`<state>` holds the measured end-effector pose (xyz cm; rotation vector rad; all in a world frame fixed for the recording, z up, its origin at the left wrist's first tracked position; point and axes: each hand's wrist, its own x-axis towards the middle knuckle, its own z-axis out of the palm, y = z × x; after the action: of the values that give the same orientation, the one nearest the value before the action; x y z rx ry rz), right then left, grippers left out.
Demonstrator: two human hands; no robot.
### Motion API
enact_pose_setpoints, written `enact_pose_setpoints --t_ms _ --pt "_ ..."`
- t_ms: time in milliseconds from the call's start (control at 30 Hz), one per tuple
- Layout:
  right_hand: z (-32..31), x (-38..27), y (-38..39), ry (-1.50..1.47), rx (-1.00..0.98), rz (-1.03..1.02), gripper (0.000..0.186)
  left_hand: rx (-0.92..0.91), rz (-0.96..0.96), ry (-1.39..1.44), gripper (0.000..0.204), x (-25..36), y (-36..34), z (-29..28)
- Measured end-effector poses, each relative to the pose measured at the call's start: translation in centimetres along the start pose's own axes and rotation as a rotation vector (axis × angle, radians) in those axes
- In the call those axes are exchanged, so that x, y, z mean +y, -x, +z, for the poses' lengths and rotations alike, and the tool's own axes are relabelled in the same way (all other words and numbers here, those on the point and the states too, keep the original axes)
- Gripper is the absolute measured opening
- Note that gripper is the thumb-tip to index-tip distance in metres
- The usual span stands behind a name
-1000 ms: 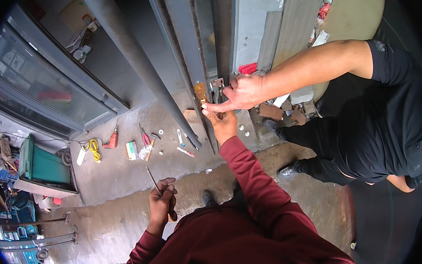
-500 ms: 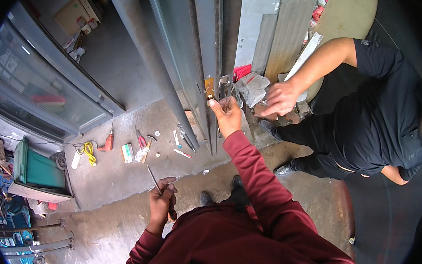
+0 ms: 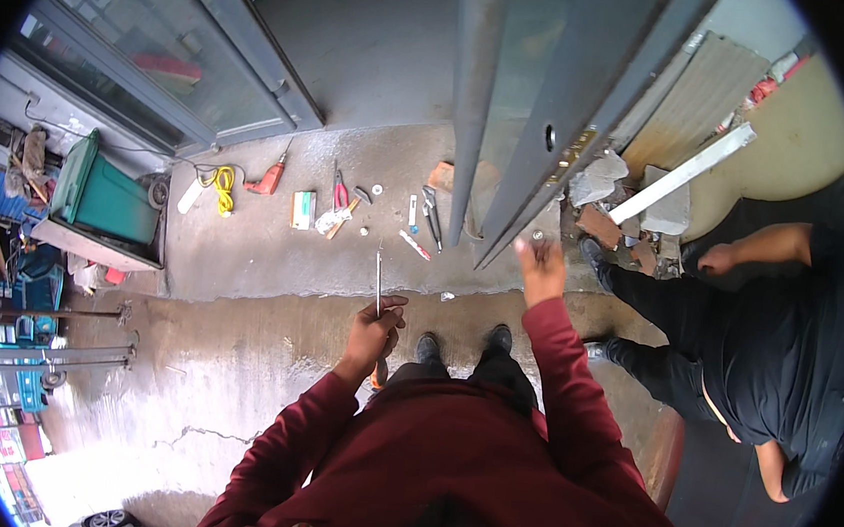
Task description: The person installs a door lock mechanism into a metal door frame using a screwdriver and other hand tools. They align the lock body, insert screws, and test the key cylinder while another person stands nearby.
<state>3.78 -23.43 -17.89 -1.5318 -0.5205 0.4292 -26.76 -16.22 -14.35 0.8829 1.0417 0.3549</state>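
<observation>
My left hand point(image 3: 369, 339) is closed round a screwdriver point(image 3: 378, 278), its thin metal shaft pointing up and away from me. Part of the handle shows below the fist. My right hand point(image 3: 541, 274) is slightly blurred, its thumb apart from the fingers and nothing visible between them. It is just right of the lower end of a grey metal-framed glass door point(image 3: 517, 187) and does not appear to touch it. A brass-coloured lock plate point(image 3: 577, 147) sits on the door's edge, near a dark oval hole in the frame.
Pliers point(image 3: 341, 194), a red drill point(image 3: 267, 178), a yellow cord point(image 3: 222, 191) and a small box point(image 3: 303, 210) lie on the concrete step. Rubble point(image 3: 600, 179) is heaped right of the door. A person in black point(image 3: 768, 324) stands at right. A green bin point(image 3: 112, 191) stands left.
My right hand has come off the brass lock plate and down toward me. The other person's hand has drawn back to the right. The view has shifted, and the screwdriver stays in my left hand.
</observation>
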Motion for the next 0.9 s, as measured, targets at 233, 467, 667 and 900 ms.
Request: enact_pose_setpoints --t_ms 233,467,667,900 --pt "-5.8 7.3 12.9 0.708 -0.541 0.560 0.052 0.150 -0.168 0.083 0.046 -3.6 -5.7 -3.7" --pt "-10.1 8.9 17.7 0.799 -0.621 0.624 0.049 0.010 -0.100 0.032 0.034 -2.3 -10.3 -1.8" --pt "-12.0 10.0 19.0 0.863 -0.462 0.674 0.051 -0.014 -0.086 -0.322 0.029 -5.6 -9.3 -3.1" --pt "-11.1 8.9 20.2 0.799 -0.347 0.673 0.046 -0.077 -0.246 -0.670 0.026 -13.3 -7.1 -11.3"
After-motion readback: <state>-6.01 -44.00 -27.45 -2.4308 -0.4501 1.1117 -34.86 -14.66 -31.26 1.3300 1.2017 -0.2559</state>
